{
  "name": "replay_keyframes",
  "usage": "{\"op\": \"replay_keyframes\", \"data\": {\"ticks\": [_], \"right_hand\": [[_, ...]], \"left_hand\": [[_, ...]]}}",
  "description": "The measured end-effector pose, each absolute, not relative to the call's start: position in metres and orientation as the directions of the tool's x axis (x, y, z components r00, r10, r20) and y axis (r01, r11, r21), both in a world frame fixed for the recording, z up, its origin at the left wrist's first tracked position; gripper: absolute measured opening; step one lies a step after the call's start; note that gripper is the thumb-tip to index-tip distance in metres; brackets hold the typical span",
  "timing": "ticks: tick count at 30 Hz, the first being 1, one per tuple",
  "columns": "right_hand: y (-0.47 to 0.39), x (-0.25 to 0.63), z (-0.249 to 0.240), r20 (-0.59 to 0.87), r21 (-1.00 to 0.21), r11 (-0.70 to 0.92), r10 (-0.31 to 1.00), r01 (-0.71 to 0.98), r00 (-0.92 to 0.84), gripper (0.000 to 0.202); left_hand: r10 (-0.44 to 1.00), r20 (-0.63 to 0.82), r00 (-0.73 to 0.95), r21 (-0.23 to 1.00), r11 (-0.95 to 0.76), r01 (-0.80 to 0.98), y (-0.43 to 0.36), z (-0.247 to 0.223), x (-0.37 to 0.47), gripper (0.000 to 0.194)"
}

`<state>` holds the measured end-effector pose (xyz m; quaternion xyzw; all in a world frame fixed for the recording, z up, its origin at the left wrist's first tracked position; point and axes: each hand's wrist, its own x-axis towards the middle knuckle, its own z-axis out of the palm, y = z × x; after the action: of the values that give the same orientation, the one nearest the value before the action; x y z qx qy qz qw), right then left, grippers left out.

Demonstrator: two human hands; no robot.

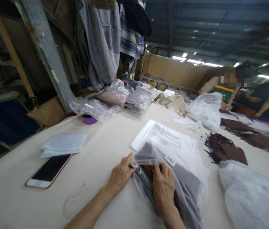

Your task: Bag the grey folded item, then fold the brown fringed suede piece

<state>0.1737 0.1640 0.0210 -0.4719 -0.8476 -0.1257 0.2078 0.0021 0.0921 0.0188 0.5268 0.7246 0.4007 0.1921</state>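
Right hand (164,184) pinches plastic bag (188,184) lip, seemingly controlling loose film; left hand (120,174) beside, at corner (hold unclear).

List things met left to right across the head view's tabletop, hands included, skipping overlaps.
White rectangular black-screened phone → small round purple object → left hand → right hand → near-side crumpled translucent white plastic bag

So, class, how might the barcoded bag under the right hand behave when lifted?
The bag would probably sag, as it looks thin and creased. It might slip, since its surface looks smooth. Lying flat, it seems unlikely to roll.
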Motion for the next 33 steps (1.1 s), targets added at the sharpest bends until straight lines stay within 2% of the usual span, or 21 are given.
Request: {"op": "replay_keyframes", "data": {"ticks": [3, 7, 12, 15, 18, 21, 27, 31, 33], "right_hand": [[0.168, 0.172, 0.022, 0.436, -0.025, 0.511, 0.779, 0.859, -0.451, 0.031], [0.158, 0.171, 0.024, 0.468, -0.037, 0.533, 0.757, 0.846, -0.456, 0.035], [0.120, 0.170, 0.017, 0.560, 0.106, 0.668, 0.572, 0.736, -0.599, 0.055], [0.113, 0.169, 0.002, 0.567, 0.206, 0.647, 0.533, 0.734, -0.629, 0.040], [0.120, 0.169, -0.009, 0.578, 0.283, 0.606, 0.511, 0.743, -0.636, 0.047], [0.125, 0.170, -0.008, 0.537, 0.319, 0.595, 0.528, 0.738, -0.658, 0.046], [0.126, 0.181, 0.005, 0.478, 0.215, 0.693, 0.539, 0.688, -0.693, 0.048], [0.135, 0.178, 0.002, 0.524, 0.180, 0.760, 0.463, 0.624, -0.715, 0.048], [0.139, 0.174, -0.004, 0.552, 0.182, 0.776, 0.428, 0.604, -0.716, 0.045]], "left_hand": [[0.930, 0.150, -0.335, 0.755, 0.112, 0.646, 0.103, 0.016, 0.000, 0.033], [0.911, 0.177, -0.373, 0.695, 0.153, 0.703, 0.105, 0.013, 0.003, 0.019], [0.880, 0.264, -0.394, 0.564, 0.191, 0.803, 0.103, 0.011, 0.016, 0.015], [0.858, 0.344, -0.381, 0.444, 0.209, 0.871, 0.108, 0.009, 0.023, 0.017], [0.856, 0.429, -0.288, 0.305, 0.163, 0.938, 0.116, 0.004, 0.022, 0.012], [0.837, 0.517, -0.181, 0.193, 0.092, 0.977, 0.116, 0.001, 0.011, 0.024], [0.762, 0.646, -0.041, 0.062, 0.001, 0.998, 0.072, 0.009, 0.014, 0.025], [0.754, 0.631, 0.179, -0.014, -0.220, 0.975, 0.024, 0.004, 0.024, 0.025], [0.731, 0.641, 0.234, -0.056, -0.259, 0.964, 0.002, -0.007, 0.017, 0.023]]}}
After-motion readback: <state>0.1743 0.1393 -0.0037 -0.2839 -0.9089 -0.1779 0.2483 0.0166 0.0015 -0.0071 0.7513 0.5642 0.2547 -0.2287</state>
